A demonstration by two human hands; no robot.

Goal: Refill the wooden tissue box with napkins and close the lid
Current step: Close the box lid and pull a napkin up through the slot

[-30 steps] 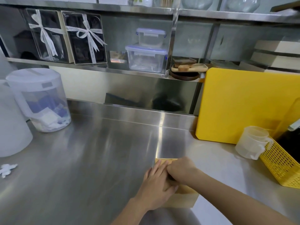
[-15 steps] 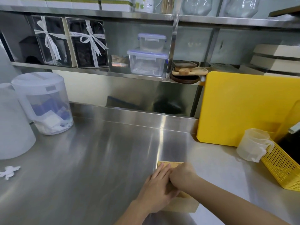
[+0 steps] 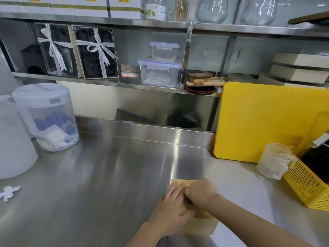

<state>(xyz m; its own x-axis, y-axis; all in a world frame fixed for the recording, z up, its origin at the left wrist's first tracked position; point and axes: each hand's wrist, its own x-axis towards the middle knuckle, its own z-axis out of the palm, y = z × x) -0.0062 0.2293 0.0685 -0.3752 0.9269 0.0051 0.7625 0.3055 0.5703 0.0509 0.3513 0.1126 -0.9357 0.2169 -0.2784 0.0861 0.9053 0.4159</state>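
The wooden tissue box (image 3: 201, 226) stands on the steel counter near its front edge, mostly covered by my hands. My left hand (image 3: 171, 209) lies flat on the box's top, fingers stretched forward and together. My right hand (image 3: 202, 193) is curled into a loose fist pressing on the top beside it, fingertips hidden at a dark spot on the lid. No napkins show at the box. A crumpled white napkin scrap (image 3: 8, 191) lies at the far left of the counter.
Two translucent lidded tubs (image 3: 47, 118) stand at the left. A yellow cutting board (image 3: 263, 120) leans at the back right, with a plastic measuring jug (image 3: 273, 161) and a yellow perforated basket (image 3: 306, 186) in front. Shelves above hold boxes and containers.
Both hands stay on the box top in the same pose. The view has tilted slightly, so everything sits a little lower in the frame.
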